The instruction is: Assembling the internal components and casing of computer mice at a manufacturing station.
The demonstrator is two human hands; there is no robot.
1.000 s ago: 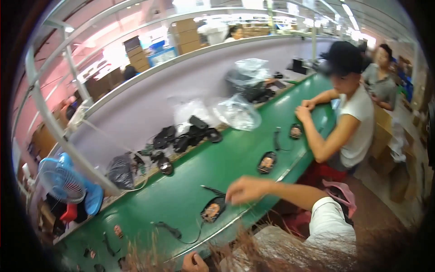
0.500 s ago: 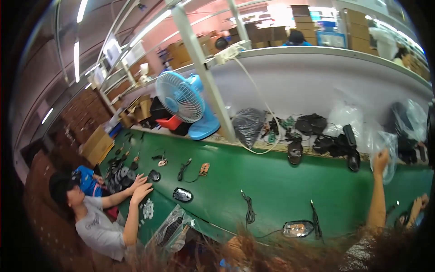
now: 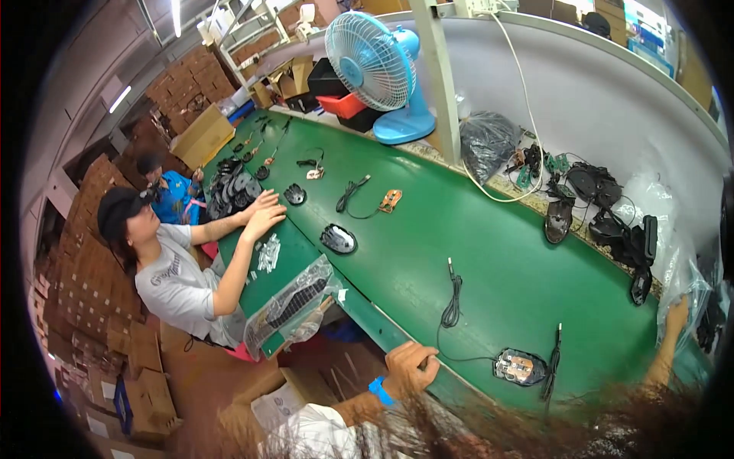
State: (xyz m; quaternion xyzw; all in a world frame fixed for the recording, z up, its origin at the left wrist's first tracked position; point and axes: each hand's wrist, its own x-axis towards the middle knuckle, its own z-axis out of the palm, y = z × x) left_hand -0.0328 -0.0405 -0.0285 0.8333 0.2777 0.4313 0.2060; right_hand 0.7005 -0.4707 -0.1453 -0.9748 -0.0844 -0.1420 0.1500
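Resting curled and empty on the green bench (image 3: 489, 252) edge, left hand (image 3: 409, 369) waits beside an unfinished open black mouse base (image 3: 520, 367); right hand (image 3: 677, 314) reaches far, fingers hidden.

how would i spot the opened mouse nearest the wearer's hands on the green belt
Start at the long green belt and follow its near edge to the left hand resting there. Just right of it lies the opened mouse; unlike the closed black ones, it shows an orange board inside, with a black cable.
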